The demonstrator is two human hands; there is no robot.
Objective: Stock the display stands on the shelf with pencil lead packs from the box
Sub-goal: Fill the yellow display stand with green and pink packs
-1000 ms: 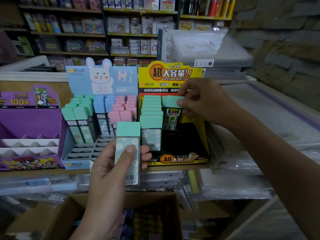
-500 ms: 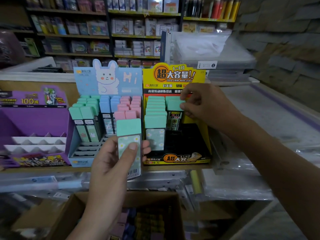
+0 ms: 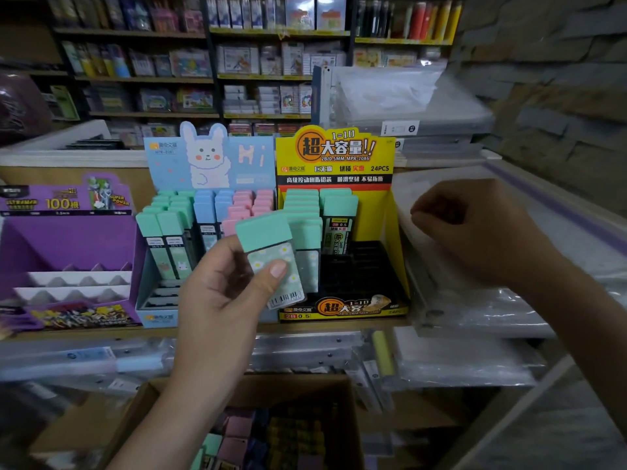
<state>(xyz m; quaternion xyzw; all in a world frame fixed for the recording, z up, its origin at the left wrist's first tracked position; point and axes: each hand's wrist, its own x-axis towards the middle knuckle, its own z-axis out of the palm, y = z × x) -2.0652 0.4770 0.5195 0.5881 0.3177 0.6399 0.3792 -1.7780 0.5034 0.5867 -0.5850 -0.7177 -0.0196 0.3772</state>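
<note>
My left hand [image 3: 220, 300] holds a mint green pencil lead pack [image 3: 271, 259] with daisies, tilted, in front of the stands. The yellow display stand [image 3: 390, 232] on the shelf has mint packs [image 3: 339, 212] in its left and middle rows; its black slots at the right and front stand free. My right hand [image 3: 475, 228] hovers to the right of that stand, fingers loosely curled, holding nothing. The blue bunny display stand [image 3: 210, 157] to the left holds mint, blue and pink packs. The cardboard box [image 3: 349, 418] below holds several more packs.
A purple display stand [image 3: 68, 239] sits at the far left of the wooden shelf [image 3: 101, 332]. Clear plastic folders [image 3: 475, 310] are stacked at the right and on the lower tier. Stocked shelves fill the background; a stone wall stands at the right.
My right hand let go of the mint pack in the yellow stand and pulled back to the right. My left hand raised and tilted its pack toward the yellow stand.
</note>
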